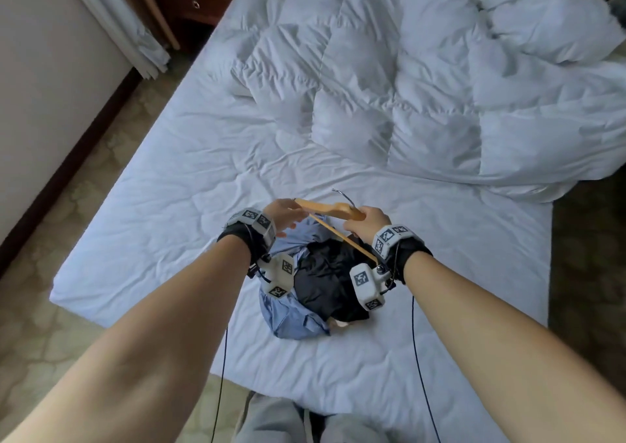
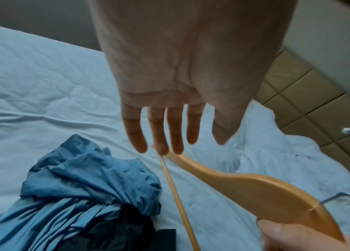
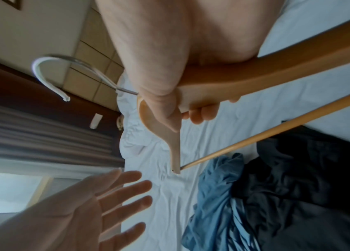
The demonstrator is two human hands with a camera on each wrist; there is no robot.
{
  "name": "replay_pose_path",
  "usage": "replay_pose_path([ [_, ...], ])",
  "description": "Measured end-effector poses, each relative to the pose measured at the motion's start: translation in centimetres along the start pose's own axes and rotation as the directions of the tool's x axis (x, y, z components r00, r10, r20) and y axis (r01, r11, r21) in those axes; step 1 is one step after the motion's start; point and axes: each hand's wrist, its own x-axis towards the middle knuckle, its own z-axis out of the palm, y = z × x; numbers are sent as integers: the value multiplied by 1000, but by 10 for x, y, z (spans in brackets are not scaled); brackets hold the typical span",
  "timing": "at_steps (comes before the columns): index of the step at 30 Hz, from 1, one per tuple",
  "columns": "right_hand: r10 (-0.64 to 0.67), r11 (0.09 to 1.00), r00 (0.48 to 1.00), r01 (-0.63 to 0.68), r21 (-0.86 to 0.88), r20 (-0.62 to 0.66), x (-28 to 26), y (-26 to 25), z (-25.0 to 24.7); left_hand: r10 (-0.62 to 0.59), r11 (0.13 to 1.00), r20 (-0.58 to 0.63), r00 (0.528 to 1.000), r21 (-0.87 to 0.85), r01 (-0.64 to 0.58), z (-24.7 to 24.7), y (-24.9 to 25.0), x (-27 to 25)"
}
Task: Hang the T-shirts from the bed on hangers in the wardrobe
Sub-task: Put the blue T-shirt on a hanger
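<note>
My right hand (image 1: 364,220) grips a wooden hanger (image 1: 333,210) near its middle, by the metal hook (image 1: 342,194), above the bed. In the right wrist view its thumb and fingers (image 3: 199,113) wrap the hanger (image 3: 244,81). My left hand (image 1: 283,213) is spread with straight fingers (image 2: 159,134) at the hanger's left tip (image 2: 169,156), holding nothing. Under both hands a blue T-shirt (image 1: 291,317) and a black T-shirt (image 1: 325,276) lie crumpled together on the sheet.
The bed (image 1: 169,188) carries a bunched white duvet (image 1: 457,86) across its far right half. Tiled floor (image 1: 78,205) runs along the left, with a wall and curtain (image 1: 135,36) beyond. My knees (image 1: 305,422) stand at the bed's near edge.
</note>
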Motion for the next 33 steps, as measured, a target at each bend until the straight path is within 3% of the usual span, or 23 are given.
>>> replay_pose_path([
  [3, 39, 999, 999, -39, 21, -32, 21, 14, 9, -25, 1000, -70, 997, -8, 25, 8, -17, 38],
  [11, 189, 980, 976, -181, 78, -106, 71, 53, 31, -71, 964, 106, 992, 264, 41, 48, -48, 122],
  [15, 223, 971, 969, -211, 111, -107, 87, 67, 41, -76, 851, 186, 980, 524, -33, 64, -49, 146],
  [22, 250, 961, 967, -242, 131, -48, 110, 80, 61, -220, 643, 225, 949, 765, -33, 74, -81, 165],
  [29, 263, 958, 964, -266, 109, 38, 122, 80, 81, -313, 756, 153, 937, 638, 149, 79, -102, 166],
  [33, 226, 972, 970, -231, 40, 93, 129, 84, 94, -267, 766, 114, 957, 627, 140, 71, -96, 171],
])
